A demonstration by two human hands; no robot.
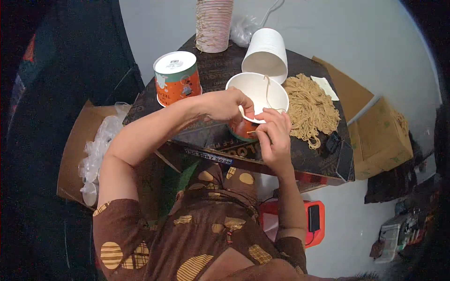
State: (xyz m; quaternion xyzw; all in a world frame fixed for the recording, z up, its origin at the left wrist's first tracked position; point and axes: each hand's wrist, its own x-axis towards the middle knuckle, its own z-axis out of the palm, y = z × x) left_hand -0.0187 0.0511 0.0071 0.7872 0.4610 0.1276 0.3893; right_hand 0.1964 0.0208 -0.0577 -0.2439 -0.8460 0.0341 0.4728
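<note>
A paper bucket (pixel 255 84), white inside with an orange and green printed outside, stands near the table's front edge with its mouth tilted toward me. A tan cord (pixel 267 89) hangs from its far rim and runs down inside toward my fingers. My left hand (pixel 229 104) reaches over the near rim, fingers closed and dipped inside; what they pinch is hidden. At the rim's right side, my right hand (pixel 275 136) is closed on the cord, and a short end of it pokes out by the thumb, outside the wall.
A pile of tan cords (pixel 311 107) lies right of the bucket. Behind are white stacked buckets (pixel 266 49) on their side and a tall stack (pixel 214 25). An upturned printed bucket (pixel 177 79) stands left. Cardboard boxes (pixel 382 140) flank the dark table (pixel 211 136).
</note>
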